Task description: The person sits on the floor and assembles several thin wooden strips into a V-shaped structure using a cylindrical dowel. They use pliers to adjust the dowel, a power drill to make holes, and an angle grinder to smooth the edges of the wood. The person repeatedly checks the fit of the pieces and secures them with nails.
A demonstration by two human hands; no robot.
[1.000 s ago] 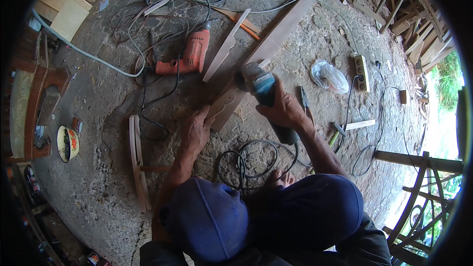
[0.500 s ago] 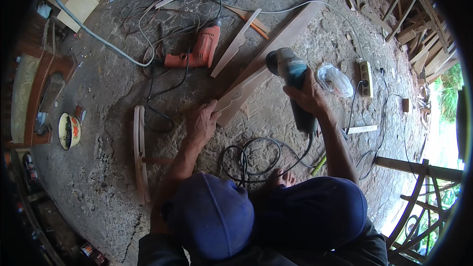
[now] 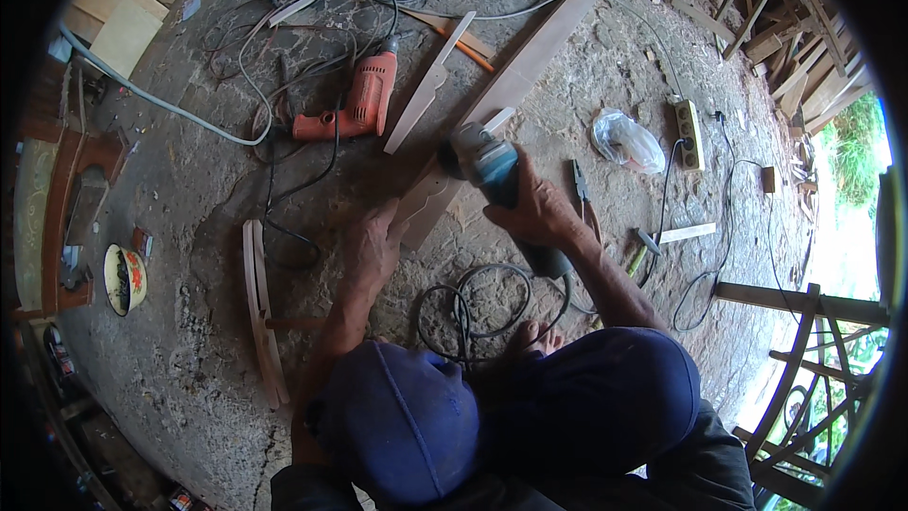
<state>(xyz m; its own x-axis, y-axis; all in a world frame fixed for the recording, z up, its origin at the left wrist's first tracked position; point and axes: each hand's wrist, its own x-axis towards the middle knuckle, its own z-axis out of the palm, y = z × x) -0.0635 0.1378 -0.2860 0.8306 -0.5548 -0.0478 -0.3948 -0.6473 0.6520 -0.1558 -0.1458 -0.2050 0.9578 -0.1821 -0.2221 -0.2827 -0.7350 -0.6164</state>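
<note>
My right hand (image 3: 541, 213) is wrapped around the body of a teal and dark angle grinder (image 3: 498, 170), its head tilted to the left. The grinder's head is over a thin wooden piece with a scalloped edge (image 3: 430, 191), hiding its middle. That piece lies on a long flat board (image 3: 544, 43) slanting away to the upper right. My left hand (image 3: 372, 244) grips the near end of the scalloped piece against the board, slightly blurred. Whether the grinder's disc touches the wood cannot be made out.
A red drill (image 3: 364, 99) and a second scalloped piece (image 3: 430, 85) lie beyond my left hand among tangled cables. To the right are pliers (image 3: 580, 180), a hammer (image 3: 646, 242), a plastic bag (image 3: 629, 142) and a power strip (image 3: 689, 135). A bowl (image 3: 126, 279) stands far left.
My right hand has brought the grinder left and nearer along the scalloped piece, toward my left hand. The pliers and hammer have come into sight. My left hand stays on the wood.
</note>
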